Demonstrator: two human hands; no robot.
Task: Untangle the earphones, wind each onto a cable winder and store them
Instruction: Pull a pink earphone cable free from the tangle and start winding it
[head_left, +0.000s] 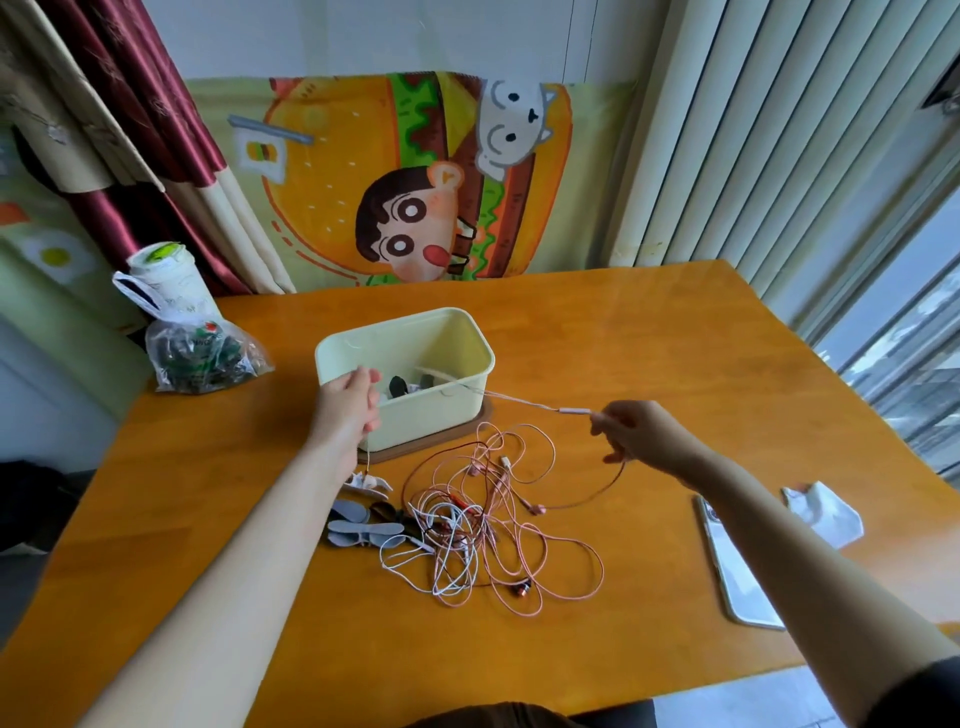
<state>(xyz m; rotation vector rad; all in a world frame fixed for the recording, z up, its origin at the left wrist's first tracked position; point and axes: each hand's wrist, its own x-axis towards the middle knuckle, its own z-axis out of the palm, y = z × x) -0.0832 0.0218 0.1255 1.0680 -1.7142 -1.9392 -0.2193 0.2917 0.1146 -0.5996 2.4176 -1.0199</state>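
**White cable stretched taut between both hands**

Both hands are up over the orange wooden table (623, 338). The left hand (348, 405) sits at the front left corner of the pale yellow storage box (467, 358), fingers closed in a pinch on the white earphone cable (519, 401). From there the line runs straight across the box front to the right hand (634, 436), whose fingertips nip it just past the inline remote (574, 411). A short length drops below the left hand toward a small white piece (366, 482) lying on the table — whether that is earbuds or a winder, I cannot tell.

Down in the middle of the frame lies the tangle of earphones (493, 519): pink, white and dark red cords looped over one another, a copper-coloured earbud (521, 590) showing at its lower edge. Just left of the heap, touching it, lie the grey cable winders (358, 525).

The box stands on a brown base (431, 448) and has a few dark items inside. At the right edge a smartphone (737, 566) lies flat, a crumpled white wrapper (826, 512) beside it. Upper left — a clear plastic bag (200, 353) and a white cup (161, 280) behind it.
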